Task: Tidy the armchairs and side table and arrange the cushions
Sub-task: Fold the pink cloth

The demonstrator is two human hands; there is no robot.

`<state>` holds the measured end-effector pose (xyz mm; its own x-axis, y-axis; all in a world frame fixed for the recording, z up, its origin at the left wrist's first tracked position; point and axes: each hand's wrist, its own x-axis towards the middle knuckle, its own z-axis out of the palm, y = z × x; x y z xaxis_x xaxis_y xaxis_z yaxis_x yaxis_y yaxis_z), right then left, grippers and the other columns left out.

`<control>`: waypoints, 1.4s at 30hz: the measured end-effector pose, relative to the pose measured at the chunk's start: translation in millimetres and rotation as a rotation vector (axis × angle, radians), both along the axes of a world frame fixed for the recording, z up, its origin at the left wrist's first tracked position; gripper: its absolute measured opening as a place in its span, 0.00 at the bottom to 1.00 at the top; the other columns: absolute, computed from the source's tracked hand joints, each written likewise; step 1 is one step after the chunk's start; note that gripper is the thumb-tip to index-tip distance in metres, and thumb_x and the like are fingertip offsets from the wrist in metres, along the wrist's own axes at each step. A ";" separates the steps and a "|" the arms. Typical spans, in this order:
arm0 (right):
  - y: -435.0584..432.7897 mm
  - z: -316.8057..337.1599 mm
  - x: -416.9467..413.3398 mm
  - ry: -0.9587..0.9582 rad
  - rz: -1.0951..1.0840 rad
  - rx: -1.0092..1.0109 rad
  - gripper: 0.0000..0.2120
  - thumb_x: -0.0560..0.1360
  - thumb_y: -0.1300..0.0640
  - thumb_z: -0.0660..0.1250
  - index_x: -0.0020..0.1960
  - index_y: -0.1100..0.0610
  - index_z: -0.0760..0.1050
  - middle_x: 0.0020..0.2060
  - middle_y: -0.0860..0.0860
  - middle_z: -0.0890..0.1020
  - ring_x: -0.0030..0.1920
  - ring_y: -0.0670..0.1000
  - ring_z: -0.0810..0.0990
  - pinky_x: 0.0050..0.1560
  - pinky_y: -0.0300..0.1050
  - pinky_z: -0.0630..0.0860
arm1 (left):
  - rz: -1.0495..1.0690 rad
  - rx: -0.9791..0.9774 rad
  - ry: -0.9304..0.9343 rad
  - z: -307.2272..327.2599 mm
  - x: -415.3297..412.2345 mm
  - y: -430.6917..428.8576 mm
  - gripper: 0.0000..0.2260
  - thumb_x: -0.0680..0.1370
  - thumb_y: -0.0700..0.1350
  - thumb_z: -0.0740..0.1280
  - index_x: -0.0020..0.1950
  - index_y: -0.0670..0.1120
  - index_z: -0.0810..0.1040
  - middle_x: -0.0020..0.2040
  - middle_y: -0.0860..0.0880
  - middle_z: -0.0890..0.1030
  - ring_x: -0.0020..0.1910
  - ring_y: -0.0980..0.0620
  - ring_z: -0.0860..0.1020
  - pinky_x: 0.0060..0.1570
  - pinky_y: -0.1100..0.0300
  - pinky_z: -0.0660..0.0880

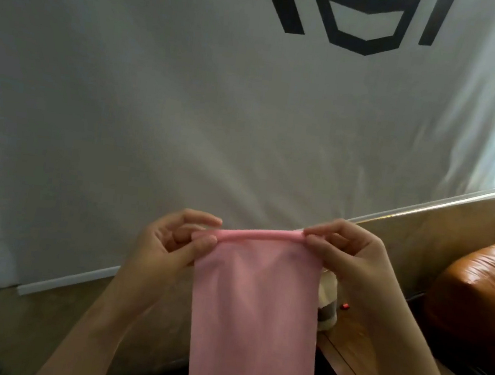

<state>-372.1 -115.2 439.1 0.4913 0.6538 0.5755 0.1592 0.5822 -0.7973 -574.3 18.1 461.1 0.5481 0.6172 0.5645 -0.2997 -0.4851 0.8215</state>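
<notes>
In the head view, a pink cloth [253,311] is held up in the air in front of the person. Its folded top edge is stretched level between 2 grips. The left hand [178,241] pinches the left corner between thumb and fingertips, and the right hand [346,254] pinches the right corner in the same way. Both grips are narrow and closed on the fabric.

From that edge the cloth hangs straight down as 1 long strip. Its long axis is vertical and its lower end is cut off by the bottom of the picture, so its full length cannot be told.

Behind the right side of the strip, low down, part of a wooden counter [347,331] is seen with a jar [327,313] on it. Further right a brown leather armchair [481,291] is seen. Both lie below and to the right of the grips, so the right hand is the nearer one. A white sheet [188,103] with a dark emblem fills the background above the floor [70,321].

A further fold is judged to be in hand, with the set-down place lying to the lower right.
</notes>
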 end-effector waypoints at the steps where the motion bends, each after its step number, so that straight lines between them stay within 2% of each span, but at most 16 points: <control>1: 5.3 0.0 -3.3 -0.026 -0.007 -0.009 0.07 0.65 0.60 0.73 0.44 0.57 0.83 0.36 0.55 0.85 0.38 0.46 0.82 0.39 0.35 0.78 | 0.002 0.009 0.016 0.7 -4.4 4.4 0.10 0.68 0.41 0.71 0.44 0.54 0.84 0.34 0.50 0.82 0.35 0.57 0.80 0.35 0.66 0.77; 6: 24.0 -7.7 -17.0 -0.073 -0.100 -0.009 0.10 0.64 0.61 0.72 0.45 0.59 0.81 0.35 0.51 0.85 0.38 0.44 0.83 0.40 0.33 0.78 | -0.031 0.143 0.057 -5.3 -9.7 38.6 0.07 0.69 0.40 0.74 0.41 0.53 0.84 0.36 0.49 0.83 0.36 0.55 0.82 0.38 0.65 0.79; 11: 44.7 -22.8 -31.0 -0.129 -0.199 -0.053 0.07 0.68 0.58 0.69 0.45 0.60 0.79 0.31 0.60 0.82 0.31 0.51 0.79 0.32 0.40 0.77 | -0.142 0.072 0.078 -23.0 -11.6 69.0 0.01 0.70 0.49 0.70 0.39 0.53 0.81 0.33 0.44 0.77 0.31 0.55 0.75 0.28 0.64 0.75; 14: 51.9 -28.6 -40.0 -0.085 -0.178 -0.031 0.08 0.68 0.62 0.69 0.46 0.63 0.79 0.31 0.57 0.82 0.32 0.49 0.80 0.32 0.37 0.76 | -0.274 -0.045 0.031 -33.7 -16.2 91.4 0.16 0.59 0.59 0.79 0.40 0.52 0.83 0.34 0.50 0.81 0.32 0.58 0.78 0.29 0.64 0.77; 15: 54.1 -31.5 -42.0 -0.061 -0.159 -0.018 0.07 0.68 0.64 0.69 0.46 0.64 0.79 0.33 0.59 0.83 0.33 0.49 0.81 0.32 0.37 0.76 | -0.301 -0.078 0.019 -36.7 -16.1 96.8 0.17 0.58 0.58 0.80 0.40 0.51 0.84 0.35 0.51 0.82 0.33 0.59 0.79 0.31 0.64 0.77; 17: 56.3 -35.6 -46.0 -0.003 -0.134 -0.024 0.05 0.68 0.67 0.69 0.44 0.63 0.78 0.34 0.57 0.83 0.32 0.48 0.81 0.32 0.35 0.76 | -0.340 -0.115 0.003 -44.7 -12.9 109.0 0.06 0.65 0.48 0.77 0.40 0.50 0.85 0.36 0.51 0.82 0.34 0.59 0.80 0.33 0.66 0.78; 19: 57.5 -40.1 -47.7 0.025 -0.140 -0.059 0.05 0.70 0.71 0.67 0.44 0.64 0.77 0.33 0.53 0.83 0.31 0.45 0.80 0.30 0.32 0.74 | -0.343 -0.147 -0.007 -51.1 -9.1 116.1 0.09 0.72 0.36 0.70 0.39 0.49 0.86 0.37 0.50 0.82 0.35 0.58 0.80 0.34 0.66 0.78; 21: 57.6 -41.7 -50.4 0.012 -0.176 -0.090 0.05 0.70 0.71 0.67 0.44 0.64 0.77 0.32 0.52 0.83 0.31 0.43 0.80 0.30 0.30 0.73 | -0.386 -0.163 -0.022 -54.6 -5.3 119.8 0.03 0.71 0.42 0.73 0.40 0.48 0.86 0.38 0.49 0.83 0.37 0.56 0.81 0.35 0.64 0.79; 23: 57.6 -43.6 -52.0 -0.020 -0.232 -0.108 0.04 0.68 0.64 0.70 0.43 0.62 0.78 0.33 0.53 0.83 0.33 0.45 0.81 0.32 0.31 0.74 | -0.359 -0.107 -0.009 -56.0 -1.7 118.6 0.04 0.67 0.49 0.77 0.38 0.50 0.86 0.37 0.51 0.84 0.36 0.58 0.81 0.34 0.66 0.78; 24: 57.6 -45.2 -52.7 -0.042 -0.261 -0.118 0.05 0.66 0.61 0.71 0.42 0.61 0.79 0.34 0.54 0.84 0.34 0.47 0.82 0.34 0.33 0.75 | -0.332 -0.094 -0.008 -57.2 1.2 117.2 0.00 0.67 0.46 0.75 0.36 0.51 0.85 0.35 0.51 0.83 0.34 0.59 0.80 0.33 0.67 0.77; 27: 55.9 -54.9 -51.6 -0.098 -0.331 -0.177 0.08 0.66 0.55 0.73 0.44 0.55 0.81 0.36 0.57 0.84 0.38 0.52 0.82 0.39 0.41 0.77 | -0.305 -0.010 0.022 -64.3 3.3 116.0 0.07 0.67 0.38 0.71 0.39 0.50 0.84 0.32 0.51 0.82 0.32 0.59 0.80 0.33 0.69 0.76; 29: 52.8 -62.8 -50.0 -0.112 -0.339 -0.201 0.09 0.67 0.57 0.72 0.48 0.54 0.81 0.39 0.55 0.85 0.41 0.51 0.83 0.43 0.42 0.79 | -0.308 0.049 0.056 -68.9 -1.1 118.0 0.10 0.66 0.40 0.72 0.44 0.50 0.83 0.35 0.52 0.83 0.35 0.58 0.81 0.36 0.69 0.76; 32: 49.6 -72.9 -51.5 -0.154 -0.353 -0.224 0.08 0.71 0.65 0.71 0.47 0.55 0.82 0.42 0.54 0.85 0.45 0.51 0.84 0.47 0.41 0.78 | -0.292 0.061 0.084 -77.8 -5.9 121.2 0.09 0.67 0.39 0.73 0.43 0.50 0.85 0.40 0.49 0.85 0.40 0.56 0.82 0.40 0.68 0.77; 35: 50.2 -85.1 -58.2 -0.150 -0.336 -0.224 0.06 0.73 0.67 0.69 0.47 0.59 0.80 0.40 0.57 0.84 0.42 0.52 0.82 0.45 0.42 0.78 | -0.258 0.036 0.074 -90.5 -12.1 113.4 0.06 0.69 0.38 0.71 0.41 0.49 0.83 0.38 0.51 0.84 0.39 0.57 0.81 0.39 0.68 0.76; 38: 51.4 -98.4 -66.3 -0.135 -0.315 -0.250 0.04 0.75 0.65 0.67 0.48 0.59 0.78 0.37 0.62 0.83 0.36 0.54 0.81 0.39 0.49 0.76 | -0.208 -0.072 0.119 -107.8 -19.0 105.2 0.08 0.73 0.36 0.70 0.40 0.49 0.80 0.36 0.49 0.82 0.38 0.51 0.80 0.41 0.60 0.78; 42: 52.7 -115.6 -78.1 0.047 -0.212 -0.187 0.05 0.71 0.64 0.68 0.45 0.57 0.80 0.32 0.58 0.79 0.31 0.50 0.78 0.32 0.39 0.75 | -0.221 -0.175 0.128 -123.9 -31.7 95.4 0.12 0.74 0.34 0.68 0.39 0.51 0.81 0.35 0.50 0.82 0.36 0.52 0.80 0.34 0.60 0.77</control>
